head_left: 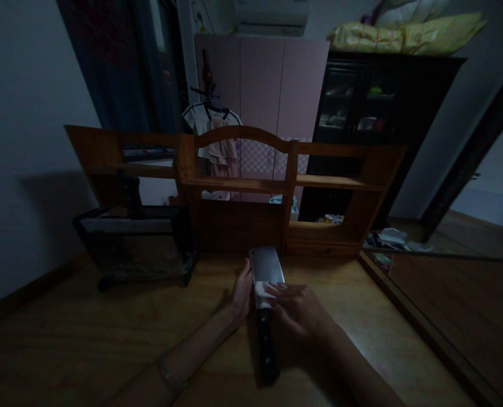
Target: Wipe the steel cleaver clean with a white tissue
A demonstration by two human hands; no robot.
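Observation:
A cleaver (267, 264) with a broad metal blade and a black riveted handle is in front of me, blade pointing away and handle towards me. My left hand (242, 294) grips the blade along its left side, thumb at the edge and the other fingers hidden. On the lower part of the blade, just above the handle, lies a small white wipe (261, 294), perhaps tissue or cloth. The fingers of my right hand (300, 308) hold this wipe against the metal.
On the wooden desktop (183, 328), a dark stand (137, 243) with a black handle rising from its top is at left. A wooden shelf unit (238, 183) runs along the back. Beyond are a pink wardrobe (260, 85) and a dark cabinet (387, 96). The room is dim.

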